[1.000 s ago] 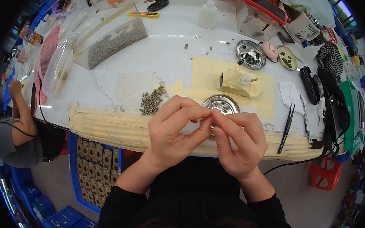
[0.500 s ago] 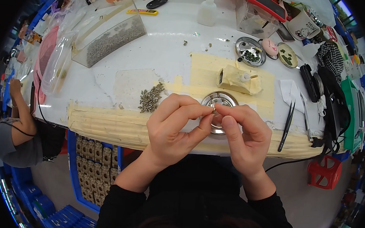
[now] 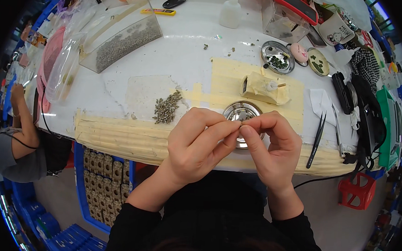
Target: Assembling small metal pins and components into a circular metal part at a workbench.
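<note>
Left-hand grip: thumb and index of the left hand (image 3: 199, 143) are pinched nearly closed; one edge of a small piece (image 3: 241, 126) is held.
Right-hand grip: thumb and index tips of the right hand (image 3: 275, 150) are set close at the same piece; whether it is clamped there cannot be told.
Small piece: mostly hidden by fingertips, placed between both hands, right of the left tips; neither hand is clearly nearer. Long axis cannot be read.
Steel dish (image 3: 251, 105): seen behind the fingertips, partly covered.
Metallic pile (image 3: 166, 108): heaped on the desk (image 3: 182, 60), left of the dish.
Tweezers (image 3: 317, 142): laid well right, untouched.
</note>
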